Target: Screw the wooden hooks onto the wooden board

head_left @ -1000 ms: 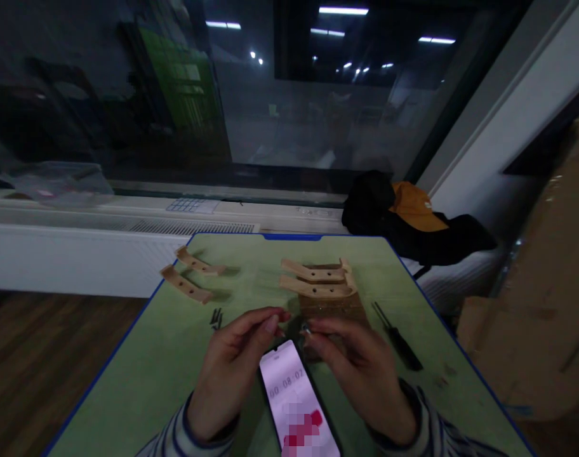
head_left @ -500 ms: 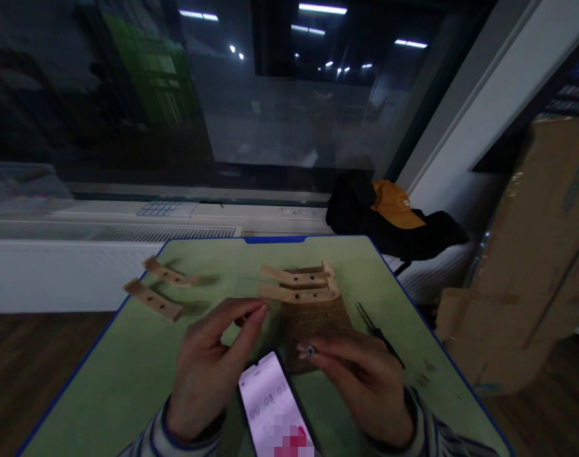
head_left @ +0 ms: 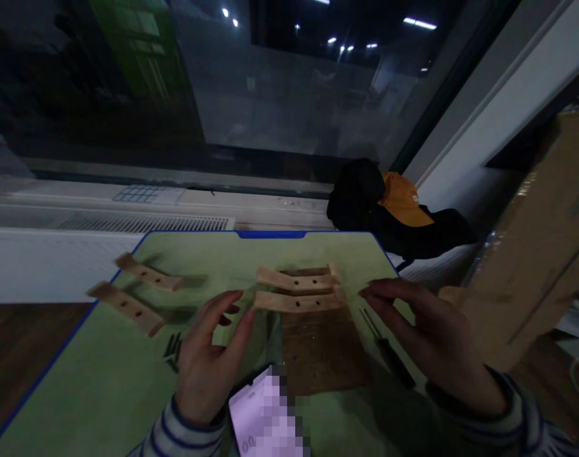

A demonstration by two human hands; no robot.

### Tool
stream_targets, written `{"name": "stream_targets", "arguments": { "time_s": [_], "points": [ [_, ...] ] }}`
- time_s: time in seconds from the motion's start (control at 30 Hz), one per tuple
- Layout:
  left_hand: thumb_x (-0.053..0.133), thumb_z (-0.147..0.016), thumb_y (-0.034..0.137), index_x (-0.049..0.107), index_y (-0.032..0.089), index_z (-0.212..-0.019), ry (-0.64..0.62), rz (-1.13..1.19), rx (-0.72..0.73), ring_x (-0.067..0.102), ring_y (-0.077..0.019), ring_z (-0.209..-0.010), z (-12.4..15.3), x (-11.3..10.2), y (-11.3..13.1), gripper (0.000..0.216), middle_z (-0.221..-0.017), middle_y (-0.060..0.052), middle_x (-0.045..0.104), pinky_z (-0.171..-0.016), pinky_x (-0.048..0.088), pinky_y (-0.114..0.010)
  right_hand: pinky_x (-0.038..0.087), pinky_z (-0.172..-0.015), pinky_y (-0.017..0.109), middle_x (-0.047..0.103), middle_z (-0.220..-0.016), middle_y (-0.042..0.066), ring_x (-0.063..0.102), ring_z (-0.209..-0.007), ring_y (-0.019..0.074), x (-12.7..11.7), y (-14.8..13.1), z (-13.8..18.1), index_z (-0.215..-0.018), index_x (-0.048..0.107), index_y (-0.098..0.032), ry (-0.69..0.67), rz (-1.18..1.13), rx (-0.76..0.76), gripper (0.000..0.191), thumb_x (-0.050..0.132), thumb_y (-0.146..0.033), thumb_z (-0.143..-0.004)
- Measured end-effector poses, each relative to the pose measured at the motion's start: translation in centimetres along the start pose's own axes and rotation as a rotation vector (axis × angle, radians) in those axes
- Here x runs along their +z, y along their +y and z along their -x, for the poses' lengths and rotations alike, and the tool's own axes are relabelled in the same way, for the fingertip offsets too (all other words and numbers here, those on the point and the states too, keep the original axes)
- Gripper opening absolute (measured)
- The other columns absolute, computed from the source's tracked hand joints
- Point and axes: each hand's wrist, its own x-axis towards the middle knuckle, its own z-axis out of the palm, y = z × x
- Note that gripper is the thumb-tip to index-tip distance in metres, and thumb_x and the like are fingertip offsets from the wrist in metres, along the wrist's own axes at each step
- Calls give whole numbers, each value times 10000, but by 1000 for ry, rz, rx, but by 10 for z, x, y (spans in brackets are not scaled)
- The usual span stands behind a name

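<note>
Across the lower half of the view a green table (head_left: 103, 381) with a blue edge is seen, set against a white sill beneath a dark window. At the far right large cardboard boxes (head_left: 546, 228) are stacked, and on the sill beside them a black bag (head_left: 366, 209) with an orange cap (head_left: 404, 200) is laid. At the middle of the table a brown wooden board (head_left: 322, 349) is placed flat, and at its far edge two curved wooden pieces (head_left: 296, 290) with holes are set side by side. Two more curved wooden strips (head_left: 132, 292) are laid well apart from these, near the left edge of the table. A phone (head_left: 263, 416) with a lit screen is seen at the near edge, just beside the board.

The left hand (head_left: 208, 362) is held over the table just left of the board, with its fingers spread apart and nothing gripped; its fingertips are near the left end of the nearer curved piece. The right hand (head_left: 437, 346) is held to the right of the board, likewise with fingers apart and nothing held. Under it a dark screwdriver (head_left: 389, 352) is laid on the table. A small cluster of dark screws (head_left: 173, 348) is seen left of the left hand.
</note>
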Motion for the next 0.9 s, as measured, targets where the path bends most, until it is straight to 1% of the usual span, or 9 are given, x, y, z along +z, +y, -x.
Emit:
{"name": "stream_targets", "arguments": {
  "time_s": [0.1, 0.27, 0.37, 0.43, 0.53, 0.6, 0.7, 0.8, 0.9],
  "points": [
    [604, -774, 418, 596, 198, -1074, -55, 13, -120, 560, -157, -729, 0, 6, -3, 371, -894, -43, 624, -625, 487, -261, 515, -742, 254, 659, -938, -2, 627, -855, 130, 1, 4, -16, -1022, 577, -264, -130, 92, -75, 209, 586, -177, -832],
    [618, -755, 448, 605, 217, -1080, -128, 122, -261, 622, -171, -823, 1, 13, -5, 399, -1003, -48, 670, -727, 534, -280, 495, -705, 267, 639, -881, 18, 597, -812, 129, 8, 2, -40, -994, 591, -227, -352, 217, -194, 148, 506, -182, -881],
    [624, -752, 439, 611, 239, -1092, -161, 154, -320, 643, -188, -918, 1, 15, -5, 395, -1064, -36, 677, -779, 547, -289, 481, -720, 296, 642, -895, 34, 583, -829, 147, 14, 0, -49, -969, 615, -219, -397, 259, -238, 151, 483, -224, -896],
    [621, -749, 444, 634, 239, -1064, -169, 145, -352, 653, -209, -935, 0, 15, -3, 377, -1050, -33, 691, -806, 551, -316, 463, -720, 302, 649, -866, 33, 583, -805, 146, 17, 0, -52, -958, 625, -211, -444, 293, -243, 169, 465, -217, -903],
    [618, -738, 462, 659, 252, -1026, -169, 107, -381, 675, -229, -888, -1, 15, 1, 359, -1007, -26, 709, -752, 574, -333, 419, -705, 308, 657, -822, 14, 576, -755, 138, 20, -2, -53, -956, 626, -205, -528, 357, -242, 167, 474, -178, -893],
    [618, -730, 472, 668, 265, -1009, -176, 83, -381, 685, -236, -855, -1, 14, 2, 352, -978, -20, 718, -710, 585, -334, 394, -718, 316, 662, -835, 0, 570, -758, 137, 21, -5, -53, -958, 624, -210, -558, 394, -251, 151, 497, -177, -882],
    [620, -727, 473, 673, 273, -998, -188, 70, -377, 692, -236, -828, -2, 13, 1, 342, -959, -16, 723, -687, 592, -334, 368, -746, 326, 667, -835, -23, 565, -780, 136, 24, -10, -54, -946, 628, -226, -549, 439, -286, 131, 533, -185, -866],
    [619, -736, 459, 667, 278, -1012, -199, 86, -379, 693, -229, -834, -1, 13, 1, 334, -971, -11, 721, -689, 595, -326, 352, -743, 348, 662, -763, -37, 564, -765, 147, 27, -15, -57, -903, 640, -233, -590, 515, -291, 123, 540, -176, -859],
    [620, -744, 447, 666, 276, -1013, -204, 114, -377, 692, -221, -842, -2, 13, 3, 322, -981, -12, 719, -702, 595, -319, 348, -770, 382, 677, -748, -8, 569, -758, 170, 29, -19, -61, -900, 649, -212, -575, 607, -400, 199, 468, -136, -874]
  ]
}}
